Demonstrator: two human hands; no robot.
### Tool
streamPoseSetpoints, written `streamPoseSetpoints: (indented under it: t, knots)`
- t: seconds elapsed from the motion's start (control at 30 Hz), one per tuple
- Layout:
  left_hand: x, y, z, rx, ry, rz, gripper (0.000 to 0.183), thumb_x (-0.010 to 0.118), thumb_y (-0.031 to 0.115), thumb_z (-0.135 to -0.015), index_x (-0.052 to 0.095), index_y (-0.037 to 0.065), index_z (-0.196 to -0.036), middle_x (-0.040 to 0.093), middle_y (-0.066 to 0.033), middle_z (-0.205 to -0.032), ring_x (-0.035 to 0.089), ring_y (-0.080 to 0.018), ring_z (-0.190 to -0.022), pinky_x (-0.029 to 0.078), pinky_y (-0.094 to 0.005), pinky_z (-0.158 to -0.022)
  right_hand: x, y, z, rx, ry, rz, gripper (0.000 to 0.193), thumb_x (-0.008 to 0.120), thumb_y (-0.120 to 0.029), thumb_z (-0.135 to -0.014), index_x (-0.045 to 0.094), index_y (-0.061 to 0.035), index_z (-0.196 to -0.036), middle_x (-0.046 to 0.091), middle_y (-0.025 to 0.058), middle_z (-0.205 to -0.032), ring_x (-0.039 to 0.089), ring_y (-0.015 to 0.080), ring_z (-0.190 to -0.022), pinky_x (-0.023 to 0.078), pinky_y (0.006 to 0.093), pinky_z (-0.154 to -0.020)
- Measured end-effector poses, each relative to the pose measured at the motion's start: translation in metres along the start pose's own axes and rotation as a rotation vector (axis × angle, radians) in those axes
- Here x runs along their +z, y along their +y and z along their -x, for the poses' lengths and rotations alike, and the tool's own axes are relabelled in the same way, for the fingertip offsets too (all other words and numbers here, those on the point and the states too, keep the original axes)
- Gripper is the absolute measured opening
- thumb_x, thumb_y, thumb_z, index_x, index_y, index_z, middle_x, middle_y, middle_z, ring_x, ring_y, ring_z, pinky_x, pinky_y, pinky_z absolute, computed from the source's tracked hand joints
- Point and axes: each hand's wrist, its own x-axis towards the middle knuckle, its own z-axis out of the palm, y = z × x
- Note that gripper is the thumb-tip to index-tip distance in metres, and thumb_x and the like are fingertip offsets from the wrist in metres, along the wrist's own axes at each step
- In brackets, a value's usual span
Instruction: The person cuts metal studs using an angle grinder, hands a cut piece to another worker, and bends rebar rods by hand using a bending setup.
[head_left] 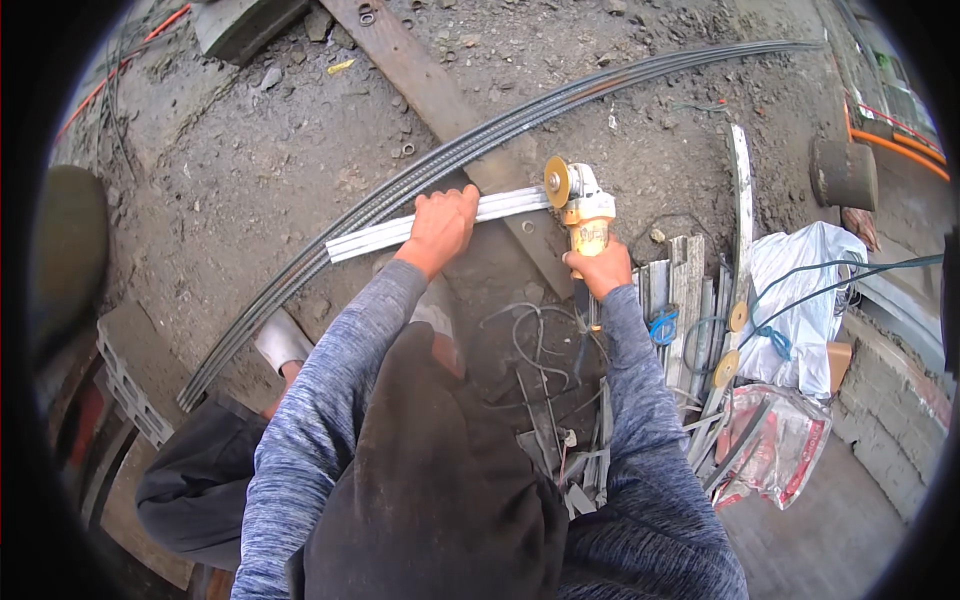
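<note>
My left hand (440, 230) is closed over a few long, pale metal strips (365, 238) that lie side by side. They slant up to the right and rest across a bundle of ribbed steel bars (400, 181). In my right hand (603, 268) is a yellow angle grinder (590, 213), gripped around its body. The tan cutting disc (557, 182) faces left, at the right end of the strips. Whether disc and metal touch, I cannot tell. A wooden plank (425, 85) runs under the bars and the strips.
At my right lie several metal offcuts (688, 300), two loose discs (726, 368), a white sack (800, 290), a torn plastic bag (770, 445) and a green cord (850, 266). Cables (540, 340) tangle below the grinder. A concrete cylinder (843, 175) stands farther right. Another person's leg (205, 455) is at left.
</note>
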Motion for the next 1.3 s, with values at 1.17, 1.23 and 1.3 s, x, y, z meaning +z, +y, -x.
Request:
streamPoseSetpoints:
  t: [1.17,1.23,1.3]
  knots:
    - [0.008,0.003,-0.006,-0.045,0.005,-0.024,0.009,0.058,0.013,-0.090,0.055,0.010,-0.098,0.071,-0.0090,-0.083,0.071,-0.0287,-0.078,0.051,-0.0497,-0.067,0.002,0.018,-0.020,0.007,-0.025,0.059,0.056,0.082,-0.033,-0.061,0.066,0.0038,-0.100,0.073,0.0189,-0.090,0.072,0.0314,-0.082,0.056,0.0402,-0.077]
    - [0.009,0.004,-0.006,-0.049,0.006,-0.031,0.009,0.058,0.013,-0.090,0.055,0.010,-0.098,0.071,-0.0088,-0.083,0.071,-0.0289,-0.078,0.051,-0.0499,-0.066,0.001,0.017,-0.021,0.007,-0.031,0.056,0.055,0.082,-0.034,-0.061,0.067,0.0034,-0.099,0.073,0.0186,-0.090,0.072,0.0309,-0.081,0.056,0.0401,-0.076]
    - [0.009,0.005,-0.005,-0.057,0.004,-0.040,0.008,0.058,0.013,-0.090,0.055,0.010,-0.098,0.071,-0.0087,-0.083,0.071,-0.0290,-0.078,0.051,-0.0501,-0.066,-0.002,0.008,-0.018,-0.001,-0.040,0.039,0.049,0.084,-0.029,-0.062,0.070,0.0036,-0.096,0.075,0.0151,-0.088,0.073,0.0250,-0.079,0.057,0.0371,-0.075]
